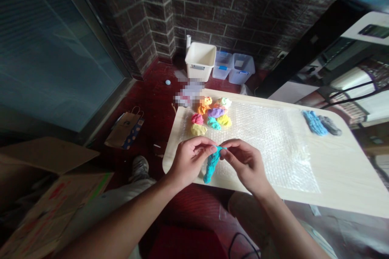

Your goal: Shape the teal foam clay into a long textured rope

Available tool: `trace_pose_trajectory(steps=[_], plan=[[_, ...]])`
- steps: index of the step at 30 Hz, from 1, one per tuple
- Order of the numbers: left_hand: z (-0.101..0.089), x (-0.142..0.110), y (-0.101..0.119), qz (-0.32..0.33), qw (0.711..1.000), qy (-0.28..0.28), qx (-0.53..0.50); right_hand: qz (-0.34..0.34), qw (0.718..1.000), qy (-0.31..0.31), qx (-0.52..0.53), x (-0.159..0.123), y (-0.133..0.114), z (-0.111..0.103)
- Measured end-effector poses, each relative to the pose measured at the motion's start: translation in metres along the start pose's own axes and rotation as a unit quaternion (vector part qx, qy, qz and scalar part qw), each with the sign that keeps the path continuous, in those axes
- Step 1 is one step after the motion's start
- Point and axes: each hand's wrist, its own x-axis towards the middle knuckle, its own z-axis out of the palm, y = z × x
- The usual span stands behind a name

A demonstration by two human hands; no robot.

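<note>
Where both hands meet near the front edge of the bench point(349, 162), the fingers point(203, 141) of the left hand point(189, 158) and those of the right hand point(248, 164) are pinched on the upper end of a teal cloth point(212, 166), thumb opposed to forefinger on each side. Below that hold the cloth falls narrow and slanting towards the person; whether its lower tip touches the bench cannot be determined. From its puckered surface, the item is judged light, soft and limp, unlikely to slip and not fragile. A fingertip pinch at the upper edge is considered adequate; a second hold lower down would steady the loose length. Beyond the hands, a bubble-wrap sheet point(261, 137) lies on the bench, its film probably slicker than the cloth. Past the left hand sits a cluster of crumpled coloured bundles point(215, 113); well apart, towards the right end, a blue bundle point(315, 123) lies beside a grey bundle point(331, 126)
</note>
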Motion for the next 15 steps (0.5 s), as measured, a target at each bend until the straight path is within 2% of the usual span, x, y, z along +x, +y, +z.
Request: trace_pose_trajectory(steps=[5, 10, 15], plan=[[0.001, 0.0012, -0.0002, -0.012, 1.0, -0.002, -0.027, -0.023, 1.0, 0.006, 0.008, 0.0002, 0.0006, 0.0], [0.0031, 0.0007, -0.0005, -0.052, 0.997, -0.047, -0.039, -0.04, 0.999, 0.004, 0.016, 0.0018, -0.0012, 0.0008], [0.0017, -0.0006, -0.0025, -0.071, 0.997, -0.029, -0.007, -0.075, 0.995, -0.003, -0.06, -0.0001, 0.0023, 0.0003]])
